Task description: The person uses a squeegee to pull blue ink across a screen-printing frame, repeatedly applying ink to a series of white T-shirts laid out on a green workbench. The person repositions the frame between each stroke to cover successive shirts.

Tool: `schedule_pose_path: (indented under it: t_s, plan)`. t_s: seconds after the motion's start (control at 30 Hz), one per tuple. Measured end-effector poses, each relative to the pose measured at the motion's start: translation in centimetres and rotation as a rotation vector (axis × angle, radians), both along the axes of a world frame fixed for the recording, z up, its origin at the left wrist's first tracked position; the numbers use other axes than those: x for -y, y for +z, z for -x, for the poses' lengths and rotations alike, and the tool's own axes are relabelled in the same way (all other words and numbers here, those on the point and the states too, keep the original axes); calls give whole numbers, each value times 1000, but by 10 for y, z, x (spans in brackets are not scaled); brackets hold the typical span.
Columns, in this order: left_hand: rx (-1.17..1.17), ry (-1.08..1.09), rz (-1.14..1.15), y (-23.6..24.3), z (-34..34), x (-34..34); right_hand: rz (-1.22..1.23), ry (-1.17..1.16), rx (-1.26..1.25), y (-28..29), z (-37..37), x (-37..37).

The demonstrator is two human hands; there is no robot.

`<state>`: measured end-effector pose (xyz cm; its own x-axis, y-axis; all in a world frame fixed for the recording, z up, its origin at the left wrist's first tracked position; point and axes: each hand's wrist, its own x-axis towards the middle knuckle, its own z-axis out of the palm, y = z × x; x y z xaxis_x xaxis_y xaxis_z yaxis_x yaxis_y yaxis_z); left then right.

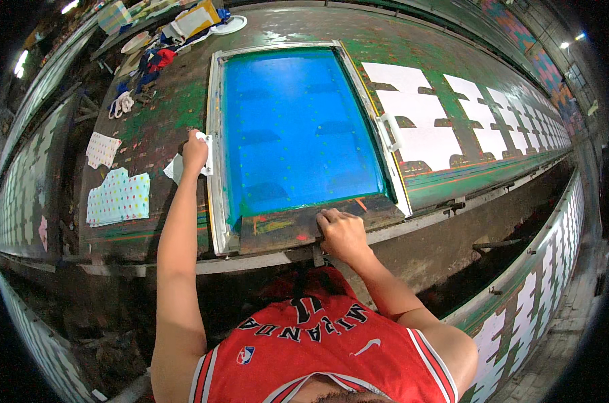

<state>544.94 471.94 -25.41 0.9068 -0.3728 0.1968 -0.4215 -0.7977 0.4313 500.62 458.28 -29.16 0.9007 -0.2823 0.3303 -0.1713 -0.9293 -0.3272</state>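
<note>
A large screen-printing frame (214,134) with blue mesh (291,127) lies on the green, ink-stained table in front of me. By its left rail my left hand (195,154) is closed on a white cloth piece (175,168), part of which hangs beside the rail. My right hand (343,235) rests at the dark, ink-smeared near end of the frame, its fingers curled; what lies under them is hidden. Left of my left arm lie two dotted fabric pieces, a larger one (119,198) and a smaller one (103,150).
Rows of white cut pieces (415,111) stretch along the table to the right, near a white handle (392,131) on the frame's right rail. At the far left sit rags (158,62), a white bundle (121,105) and a yellow-edged box (193,21). A metal rail (452,205) edges the table.
</note>
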Motion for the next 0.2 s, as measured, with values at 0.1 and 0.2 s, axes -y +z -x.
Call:
schedule_pose_path:
  t_s: [0.1,0.2]
  plan:
    - [14,-15,-28,-4,-4,-1,27,53,24,-3,7,-2]
    - [39,-21,-54,-8,-11,-1,4,98,10,-2,11,3]
